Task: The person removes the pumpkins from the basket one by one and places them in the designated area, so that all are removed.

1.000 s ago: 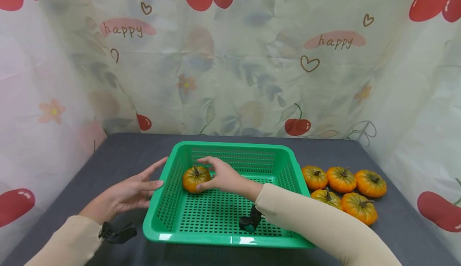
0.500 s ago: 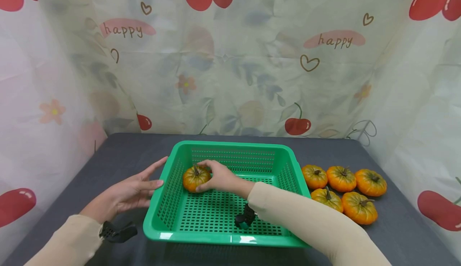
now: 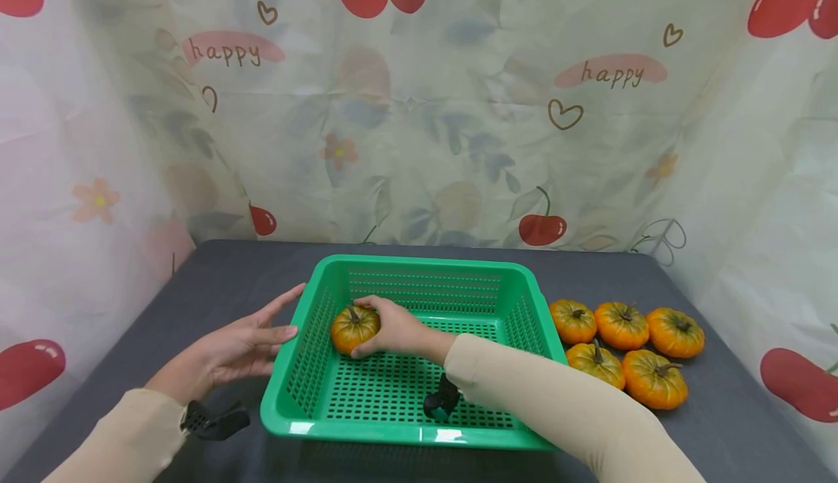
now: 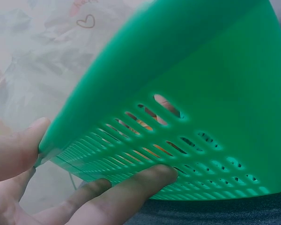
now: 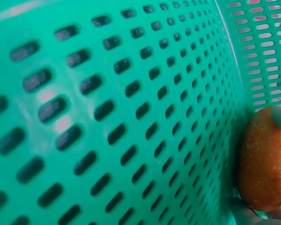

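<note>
Inside the green plastic basket [image 3: 419, 436], near its left wall, rests a small orange-green pumpkin [image 3: 350, 330]. My right hand [image 3: 396, 334] holds it from the right, thumb on the near side and fingers on the far side. In the right wrist view the pumpkin [image 5: 267, 159] shows at the right edge, with fingertips at its top and bottom. My left hand [image 3: 229, 352] touches the basket's left side from outside. In the left wrist view its fairly straight fingers [image 4: 145, 185] lie against the slotted wall [image 4: 215, 112], and another digit meets the rim.
Several more pumpkins [image 3: 622, 325] sit in two rows on the dark table [image 3: 255, 265], right of the basket and close to its wall. A printed curtain [image 3: 419, 105] hangs behind and on both sides. My right forearm crosses the basket's near right corner.
My right hand has moved slightly left, and its fingers have closed in from a spread pose around the pumpkin. The left hand and the basket have stayed in place.
</note>
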The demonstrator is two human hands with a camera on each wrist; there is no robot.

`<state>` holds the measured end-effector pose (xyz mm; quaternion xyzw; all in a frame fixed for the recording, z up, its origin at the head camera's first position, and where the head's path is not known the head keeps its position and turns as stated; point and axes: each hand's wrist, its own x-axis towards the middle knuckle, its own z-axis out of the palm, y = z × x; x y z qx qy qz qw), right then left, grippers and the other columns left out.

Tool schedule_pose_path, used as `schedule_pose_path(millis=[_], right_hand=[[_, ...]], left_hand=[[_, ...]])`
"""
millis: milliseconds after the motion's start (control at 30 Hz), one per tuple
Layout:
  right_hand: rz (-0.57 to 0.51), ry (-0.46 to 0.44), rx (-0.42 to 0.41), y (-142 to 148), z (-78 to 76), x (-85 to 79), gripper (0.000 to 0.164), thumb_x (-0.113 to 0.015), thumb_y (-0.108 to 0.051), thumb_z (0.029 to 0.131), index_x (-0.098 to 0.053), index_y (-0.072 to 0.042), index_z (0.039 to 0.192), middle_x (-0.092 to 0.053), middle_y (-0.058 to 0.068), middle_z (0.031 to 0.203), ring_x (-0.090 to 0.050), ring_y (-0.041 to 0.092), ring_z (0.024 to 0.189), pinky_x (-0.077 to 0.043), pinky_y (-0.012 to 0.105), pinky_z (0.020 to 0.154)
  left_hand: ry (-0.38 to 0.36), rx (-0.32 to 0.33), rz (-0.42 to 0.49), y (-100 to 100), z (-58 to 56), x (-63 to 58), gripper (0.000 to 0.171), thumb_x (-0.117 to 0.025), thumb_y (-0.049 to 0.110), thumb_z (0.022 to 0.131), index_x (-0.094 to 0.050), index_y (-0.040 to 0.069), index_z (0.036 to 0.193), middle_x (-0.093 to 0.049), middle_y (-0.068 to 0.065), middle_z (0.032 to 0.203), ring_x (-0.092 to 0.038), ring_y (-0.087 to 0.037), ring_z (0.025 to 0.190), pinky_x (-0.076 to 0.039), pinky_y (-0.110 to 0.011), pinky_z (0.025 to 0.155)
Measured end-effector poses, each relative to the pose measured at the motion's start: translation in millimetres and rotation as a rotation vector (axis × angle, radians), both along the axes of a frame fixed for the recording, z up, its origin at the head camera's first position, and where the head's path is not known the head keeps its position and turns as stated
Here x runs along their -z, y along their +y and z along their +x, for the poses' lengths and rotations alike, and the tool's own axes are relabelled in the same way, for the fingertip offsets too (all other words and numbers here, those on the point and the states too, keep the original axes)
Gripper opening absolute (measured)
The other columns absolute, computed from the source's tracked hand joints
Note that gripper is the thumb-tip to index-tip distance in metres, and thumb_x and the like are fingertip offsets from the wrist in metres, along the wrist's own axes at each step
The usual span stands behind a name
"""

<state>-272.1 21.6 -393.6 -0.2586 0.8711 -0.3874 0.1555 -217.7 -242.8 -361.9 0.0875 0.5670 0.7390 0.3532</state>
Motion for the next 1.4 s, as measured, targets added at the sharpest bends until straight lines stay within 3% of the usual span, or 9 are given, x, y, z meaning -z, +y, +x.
schedule_pose_path(millis=[667,1400], right_hand=[[0.018,-0.016,-0.022,-0.1,-2.2,-2.9,0.082,-0.087,-0.021,0.072,-0.046,-0.016,0.143,-0.053,0.005,0.135,-0.055,0.021,0.115,-0.05,0.033,0.092],[0.03,-0.095,-0.047,10.8,-6.4,-36.6,0.078,-0.086,-0.02,0.073,-0.048,-0.018,0.14,-0.052,0.006,0.134,-0.055,0.02,0.113,-0.049,0.036,0.095]], left_hand=[[0.004,0.004,-0.003,0.1,0.6,0.4,0.086,-0.047,0.011,0.103,0.017,0.04,0.152,-0.043,-0.013,0.14,-0.063,-0.03,0.113,-0.051,-0.054,0.094],[0.001,0.003,-0.003,0.8,0.1,-0.7,0.085,-0.046,0.009,0.103,0.016,0.04,0.152,-0.046,-0.013,0.138,-0.063,-0.03,0.112,-0.05,-0.055,0.094]])
